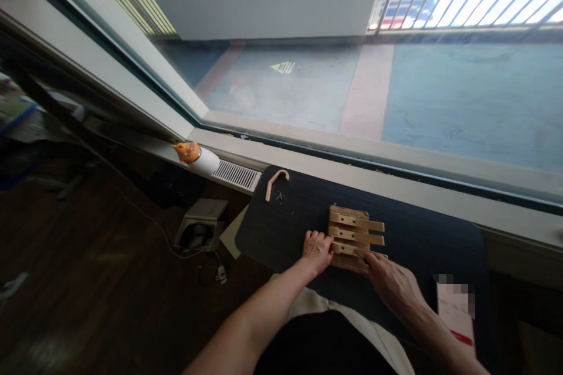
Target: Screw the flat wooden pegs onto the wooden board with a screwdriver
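A wooden board lies on the dark tabletop, with three pale wooden strips across it. Their right ends stick out past the board's edge, and small dark spots like screws or holes mark each one. My left hand is closed with curled fingers at the board's left edge, gripping it by the nearest strip. At the right end of that same strip is my right hand, fingers pinched together. A small dark tip shows by its fingertips; whatever it holds is mostly hidden.
A bent wooden hook lies at the table's far left, beside small bits. A pink-and-white card or packet rests at right. On the vent ledge stands a white container with an orange top. A box and cable are below left; a window runs behind.
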{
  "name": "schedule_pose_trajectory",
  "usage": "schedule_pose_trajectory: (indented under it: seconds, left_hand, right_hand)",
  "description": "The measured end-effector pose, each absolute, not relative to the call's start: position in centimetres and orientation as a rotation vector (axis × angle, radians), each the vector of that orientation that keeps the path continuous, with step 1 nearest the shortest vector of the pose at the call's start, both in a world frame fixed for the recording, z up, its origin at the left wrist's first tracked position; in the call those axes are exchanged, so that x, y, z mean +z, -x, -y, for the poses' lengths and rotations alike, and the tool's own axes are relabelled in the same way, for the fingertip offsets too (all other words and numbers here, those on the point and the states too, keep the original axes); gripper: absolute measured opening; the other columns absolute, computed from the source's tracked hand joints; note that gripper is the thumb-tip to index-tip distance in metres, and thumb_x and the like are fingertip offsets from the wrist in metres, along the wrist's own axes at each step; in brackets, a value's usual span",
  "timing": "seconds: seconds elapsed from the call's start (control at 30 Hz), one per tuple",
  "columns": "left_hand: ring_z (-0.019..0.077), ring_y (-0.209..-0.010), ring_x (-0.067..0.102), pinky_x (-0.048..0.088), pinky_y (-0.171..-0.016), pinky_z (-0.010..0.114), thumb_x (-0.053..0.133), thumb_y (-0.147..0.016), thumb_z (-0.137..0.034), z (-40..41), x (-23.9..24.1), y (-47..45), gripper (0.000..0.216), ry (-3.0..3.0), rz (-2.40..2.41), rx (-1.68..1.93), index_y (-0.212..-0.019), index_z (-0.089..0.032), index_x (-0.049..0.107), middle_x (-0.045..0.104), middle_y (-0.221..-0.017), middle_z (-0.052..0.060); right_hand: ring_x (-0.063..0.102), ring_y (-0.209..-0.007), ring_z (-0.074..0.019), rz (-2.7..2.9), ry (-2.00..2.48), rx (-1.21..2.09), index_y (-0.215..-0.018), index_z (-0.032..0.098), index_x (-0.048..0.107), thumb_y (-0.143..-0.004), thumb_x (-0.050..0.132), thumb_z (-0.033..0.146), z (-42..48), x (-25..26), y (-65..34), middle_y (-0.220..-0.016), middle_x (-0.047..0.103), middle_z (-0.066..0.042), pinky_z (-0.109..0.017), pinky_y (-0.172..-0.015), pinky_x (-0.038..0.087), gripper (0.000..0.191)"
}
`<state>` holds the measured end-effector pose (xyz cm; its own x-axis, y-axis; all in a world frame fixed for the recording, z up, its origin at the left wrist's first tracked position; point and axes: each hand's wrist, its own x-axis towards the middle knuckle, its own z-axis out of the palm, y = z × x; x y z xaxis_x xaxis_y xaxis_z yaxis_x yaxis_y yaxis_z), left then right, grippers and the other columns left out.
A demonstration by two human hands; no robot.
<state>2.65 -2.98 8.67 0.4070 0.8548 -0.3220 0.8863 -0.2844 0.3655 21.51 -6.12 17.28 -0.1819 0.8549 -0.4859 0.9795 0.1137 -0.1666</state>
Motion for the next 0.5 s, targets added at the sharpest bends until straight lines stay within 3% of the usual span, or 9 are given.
schedule_pose_trajectory:
  seconds: [0.5]
  left_hand:
    - [0.0244, -0.099, 0.053, 0.032, -0.096, 0.042, 0.060, -0.084, -0.032, 1.5, 8.1, -1.3, 0.027, -2.312, -1.195, -0.067, -0.109, -0.020, 0.058, 0.065, -0.098, 0.007]
  right_hand:
    - [0.069, -0.082, -0.0163, -1.973, -1.975, -0.595, -0.102, 0.024, 0.065, -0.087, 0.043, 0.014, 6.0, 17.1, -20.1, -0.106, 0.071, -0.005, -0.024, -0.062, 0.044, 0.029]
